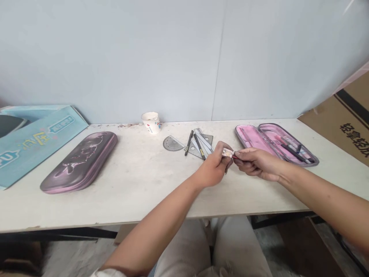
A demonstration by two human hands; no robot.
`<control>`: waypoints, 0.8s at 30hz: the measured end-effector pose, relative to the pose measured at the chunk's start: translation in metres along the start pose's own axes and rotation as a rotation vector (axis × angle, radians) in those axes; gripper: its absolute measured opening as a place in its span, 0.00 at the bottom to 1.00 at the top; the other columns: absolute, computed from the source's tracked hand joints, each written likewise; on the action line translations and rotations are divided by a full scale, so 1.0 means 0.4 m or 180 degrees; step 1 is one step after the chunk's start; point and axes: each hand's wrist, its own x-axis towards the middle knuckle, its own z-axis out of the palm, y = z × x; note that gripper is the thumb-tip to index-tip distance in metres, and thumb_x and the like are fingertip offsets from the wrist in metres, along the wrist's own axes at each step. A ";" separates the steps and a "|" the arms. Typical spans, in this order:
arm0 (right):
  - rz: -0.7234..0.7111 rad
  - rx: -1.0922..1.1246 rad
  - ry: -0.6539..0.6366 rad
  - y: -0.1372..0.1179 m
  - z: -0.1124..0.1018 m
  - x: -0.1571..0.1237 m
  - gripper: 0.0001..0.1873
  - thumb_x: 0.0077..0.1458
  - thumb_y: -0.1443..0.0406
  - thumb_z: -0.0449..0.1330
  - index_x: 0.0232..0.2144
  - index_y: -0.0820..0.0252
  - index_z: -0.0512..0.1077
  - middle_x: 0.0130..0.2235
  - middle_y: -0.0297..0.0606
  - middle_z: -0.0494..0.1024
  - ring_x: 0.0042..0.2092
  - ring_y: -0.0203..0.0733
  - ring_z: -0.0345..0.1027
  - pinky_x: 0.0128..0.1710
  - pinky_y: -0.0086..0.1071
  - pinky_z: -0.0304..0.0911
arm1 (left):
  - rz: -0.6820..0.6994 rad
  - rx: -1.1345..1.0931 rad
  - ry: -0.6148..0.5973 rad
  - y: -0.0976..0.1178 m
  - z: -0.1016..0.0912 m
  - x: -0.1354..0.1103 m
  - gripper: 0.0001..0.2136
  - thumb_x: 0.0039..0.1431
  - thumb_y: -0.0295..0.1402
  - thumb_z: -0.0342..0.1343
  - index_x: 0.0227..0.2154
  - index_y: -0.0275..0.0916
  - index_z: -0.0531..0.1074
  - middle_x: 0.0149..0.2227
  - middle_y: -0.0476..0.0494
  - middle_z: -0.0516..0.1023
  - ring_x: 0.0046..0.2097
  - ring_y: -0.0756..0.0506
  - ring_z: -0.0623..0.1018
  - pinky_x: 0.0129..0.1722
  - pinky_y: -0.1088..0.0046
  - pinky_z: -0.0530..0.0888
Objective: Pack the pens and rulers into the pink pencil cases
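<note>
My left hand (pixel 215 166) is closed on a small pale pencil sharpener (pixel 227 152), partly covered by its fingers. My right hand (pixel 258 163) pinches a dark red pencil (pixel 235 156), whose tip end meets the sharpener; most of its length is hidden in the fingers. Both hands are raised over the table's front half. Just behind my left hand lie a grey set square (pixel 209 139), a black pen (pixel 189 142) and a second dark pen with a yellow mark (pixel 199 146). To the right, an open pink pencil case (pixel 249 135) holds several pens (pixel 298 154).
A grey protractor (pixel 172 144) lies left of the pens. A white paper cup (pixel 151 122) stands near the wall. At left are a closed dark pencil case (pixel 79 161) and a blue box (pixel 37 138). A brown carton (pixel 346 115) leans at the right end of the table (pixel 138 192).
</note>
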 end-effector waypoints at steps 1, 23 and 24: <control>-0.0076 -0.0119 0.0160 -0.001 0.000 -0.001 0.19 0.54 0.50 0.46 0.21 0.57 0.57 0.16 0.24 0.47 0.17 0.30 0.38 0.16 0.28 0.37 | -0.0041 -0.0081 0.0050 0.000 0.003 0.003 0.06 0.61 0.36 0.45 0.37 0.41 0.56 0.24 0.54 0.61 0.25 0.53 0.62 0.27 0.76 0.64; 0.0031 0.1366 0.0350 0.026 -0.012 -0.015 0.16 0.49 0.55 0.56 0.22 0.62 0.65 0.15 0.25 0.51 0.17 0.26 0.37 0.15 0.25 0.29 | -0.0050 -0.0864 0.0857 0.018 -0.004 0.010 0.09 0.58 0.36 0.50 0.39 0.40 0.58 0.37 0.45 0.73 0.35 0.51 0.72 0.34 0.73 0.72; -0.0018 0.1431 0.0391 0.031 -0.011 -0.019 0.16 0.50 0.55 0.56 0.23 0.62 0.65 0.15 0.25 0.51 0.17 0.26 0.37 0.15 0.25 0.29 | -0.0098 -0.0957 0.0834 0.017 0.002 0.010 0.09 0.58 0.36 0.50 0.38 0.40 0.58 0.38 0.44 0.73 0.37 0.51 0.73 0.35 0.72 0.72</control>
